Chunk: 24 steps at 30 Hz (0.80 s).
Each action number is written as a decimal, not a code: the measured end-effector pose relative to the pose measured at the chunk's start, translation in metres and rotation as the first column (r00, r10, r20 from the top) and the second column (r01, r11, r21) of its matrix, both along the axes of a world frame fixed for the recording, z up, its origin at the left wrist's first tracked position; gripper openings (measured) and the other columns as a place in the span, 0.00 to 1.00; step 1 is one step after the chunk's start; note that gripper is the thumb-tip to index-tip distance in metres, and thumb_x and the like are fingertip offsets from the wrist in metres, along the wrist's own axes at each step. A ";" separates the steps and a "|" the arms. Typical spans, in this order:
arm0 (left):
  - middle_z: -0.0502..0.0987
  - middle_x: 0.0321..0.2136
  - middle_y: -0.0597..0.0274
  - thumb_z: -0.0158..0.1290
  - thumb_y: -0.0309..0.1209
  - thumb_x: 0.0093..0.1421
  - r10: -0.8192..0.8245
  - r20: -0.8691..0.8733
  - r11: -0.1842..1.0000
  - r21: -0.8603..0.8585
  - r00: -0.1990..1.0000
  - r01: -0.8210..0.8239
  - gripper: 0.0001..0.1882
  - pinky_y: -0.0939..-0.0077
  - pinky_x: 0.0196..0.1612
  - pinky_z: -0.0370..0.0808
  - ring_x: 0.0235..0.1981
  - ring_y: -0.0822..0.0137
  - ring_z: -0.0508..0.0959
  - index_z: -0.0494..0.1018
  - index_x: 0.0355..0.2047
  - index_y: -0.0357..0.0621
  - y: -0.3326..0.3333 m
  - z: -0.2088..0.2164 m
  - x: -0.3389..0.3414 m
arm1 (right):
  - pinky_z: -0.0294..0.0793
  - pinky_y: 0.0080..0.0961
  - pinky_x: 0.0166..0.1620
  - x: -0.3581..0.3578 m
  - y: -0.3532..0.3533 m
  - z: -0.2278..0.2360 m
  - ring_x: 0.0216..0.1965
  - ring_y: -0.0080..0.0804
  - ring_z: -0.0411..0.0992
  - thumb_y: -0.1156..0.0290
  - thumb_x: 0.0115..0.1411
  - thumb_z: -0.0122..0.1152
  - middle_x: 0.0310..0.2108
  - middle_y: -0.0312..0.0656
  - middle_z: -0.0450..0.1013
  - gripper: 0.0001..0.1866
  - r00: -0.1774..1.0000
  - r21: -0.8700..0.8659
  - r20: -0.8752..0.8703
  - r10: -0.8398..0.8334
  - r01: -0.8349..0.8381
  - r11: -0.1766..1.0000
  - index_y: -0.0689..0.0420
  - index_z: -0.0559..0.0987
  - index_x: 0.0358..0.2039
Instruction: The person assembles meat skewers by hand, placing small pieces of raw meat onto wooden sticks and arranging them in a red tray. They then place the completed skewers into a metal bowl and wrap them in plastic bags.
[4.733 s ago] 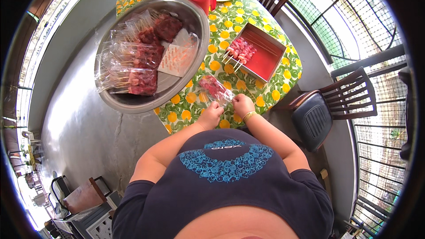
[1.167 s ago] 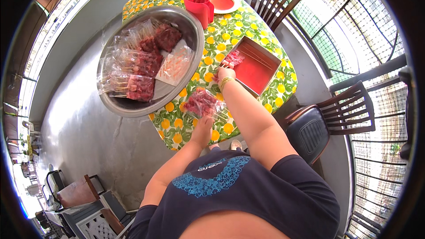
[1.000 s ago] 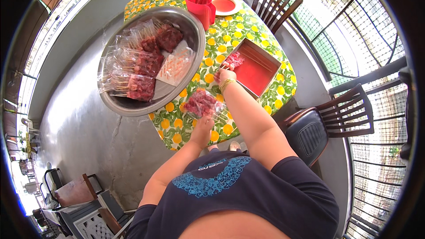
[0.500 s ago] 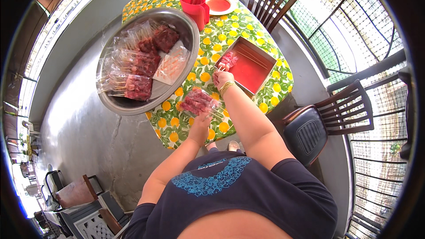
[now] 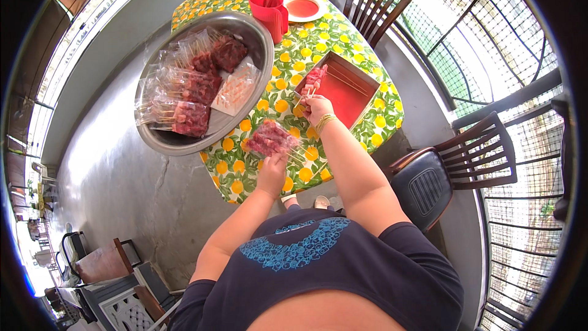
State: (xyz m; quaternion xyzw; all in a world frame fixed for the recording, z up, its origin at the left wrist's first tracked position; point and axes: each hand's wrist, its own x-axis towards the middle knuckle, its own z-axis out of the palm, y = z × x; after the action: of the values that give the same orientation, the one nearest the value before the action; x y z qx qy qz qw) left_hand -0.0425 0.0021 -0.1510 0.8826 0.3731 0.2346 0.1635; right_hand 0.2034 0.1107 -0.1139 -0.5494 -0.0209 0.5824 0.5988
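Observation:
My left hand [image 5: 275,165] is closed on a clear plastic bag of raw meat skewers [image 5: 270,138], with the sticks poking out to the right. Over the left side of a rectangular metal tray [image 5: 365,109] with a red bottom, my right hand [image 5: 317,108] pinches the stick ends of raw meat skewers [image 5: 314,79]. How many it holds I cannot tell. A few bare sticks [image 5: 346,78] lie in the tray. To the left, a big oval metal basin [image 5: 236,124] holds several bagged meat skewers [image 5: 199,89] and a flat whitish packet [image 5: 236,91].
A red plastic jug [image 5: 268,12] and a white-rimmed plate [image 5: 320,7] with a red middle stand at the table's far side. The lemon-print tablecloth [image 5: 288,55] covers the table. A dark chair [image 5: 422,181] is at the right, another chair [image 5: 375,1] at the far right.
My right hand has shifted slightly right, and its meat skewers now stand more upright over the tray's left side. My left hand and the bag have moved a little away from me.

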 end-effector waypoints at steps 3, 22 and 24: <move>0.79 0.45 0.57 0.52 0.21 0.55 0.028 0.030 0.999 0.029 0.999 -0.029 0.18 0.62 0.49 0.76 0.43 0.51 0.76 0.79 0.47 0.43 0.002 0.001 0.002 | 0.73 0.29 0.33 0.011 -0.009 -0.002 0.24 0.19 0.64 0.78 0.66 0.53 0.28 0.31 0.74 0.06 0.997 0.029 -0.069 0.032 -0.030 0.999 0.54 0.77 0.40; 0.77 0.37 0.47 0.54 0.21 0.58 0.302 0.220 0.941 -0.221 0.928 -0.255 0.06 0.56 0.42 0.75 0.37 0.45 0.77 0.75 0.37 0.38 0.009 0.006 0.005 | 0.69 0.23 0.32 0.039 -0.148 0.028 0.24 0.19 0.66 0.75 0.65 0.59 0.26 0.32 0.73 0.04 0.908 0.175 -0.064 0.414 -0.398 0.900 0.57 0.78 0.40; 0.77 0.36 0.45 0.56 0.24 0.60 0.330 0.177 0.927 -0.244 0.927 -0.283 0.04 0.57 0.40 0.75 0.36 0.45 0.77 0.74 0.34 0.37 0.010 0.009 0.005 | 0.70 0.22 0.32 0.041 -0.189 0.033 0.24 0.19 0.66 0.74 0.66 0.59 0.26 0.32 0.73 0.05 0.861 0.077 -0.101 0.499 -0.493 0.867 0.59 0.78 0.40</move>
State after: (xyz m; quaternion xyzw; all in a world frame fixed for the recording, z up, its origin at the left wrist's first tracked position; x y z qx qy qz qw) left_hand -0.0380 0.0120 -0.1425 0.7596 0.5103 0.3098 0.2580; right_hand 0.2443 -0.0786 -0.0810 -0.4755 -0.1404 0.7473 0.4424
